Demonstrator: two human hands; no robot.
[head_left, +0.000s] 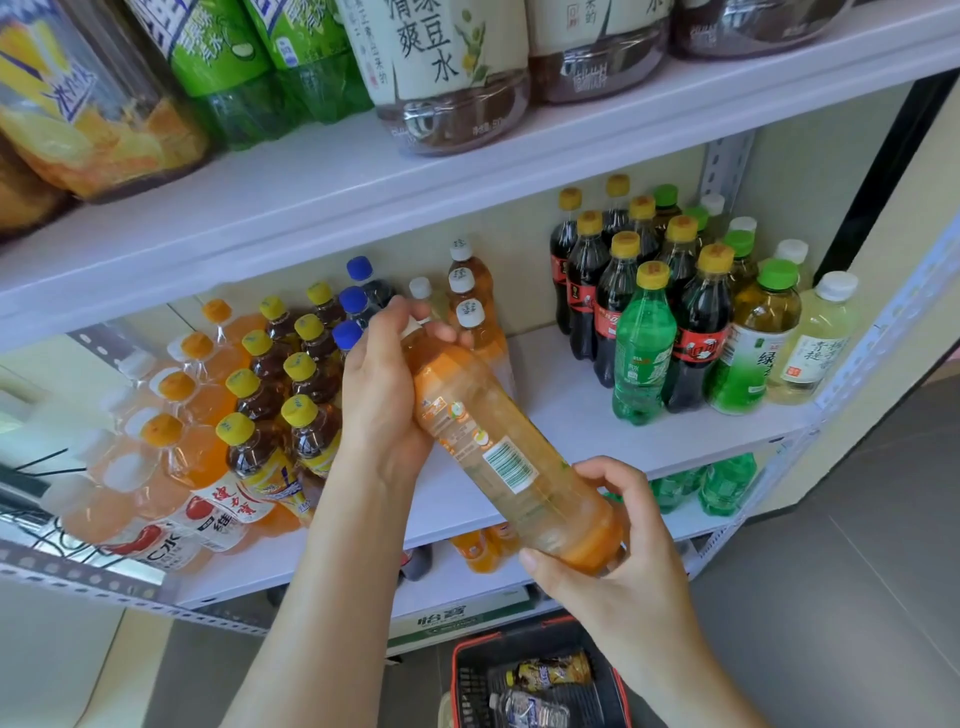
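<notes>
Here, an orange-tinted bottle (498, 457) is held slantwise in front of the middle shelf (561, 415), over its near edge. The neck is pointed far and left, and the base is turned near and right. The upper part of the bottle is gripped by the left hand (379, 395), whose fingers are curled round the neck so that the cap is hidden. The base is clasped by the right hand (618, 556), with the thumb laid against its near side and the fingers wrapped round its far side. A barcode label is seen on the side turned upward.

Just beyond the left hand, white-capped bottles (470, 312) of a like orange tint are stood in a row on the shelf. To their left, blue-capped bottles (354, 301), yellow-capped tea bottles (306, 384) and orange-capped bottles (202, 410) are ranged in rows. At the right of the shelf, well apart from the held bottle, cola bottles (698, 332) are grouped with a green bottle (643, 358). Large bottles (441, 62) are lined up on the upper shelf (337, 197). On the floor, near and below the hands, a red-rimmed basket (457, 670) is set, with two small bottles (553, 670) laid in it.
</notes>
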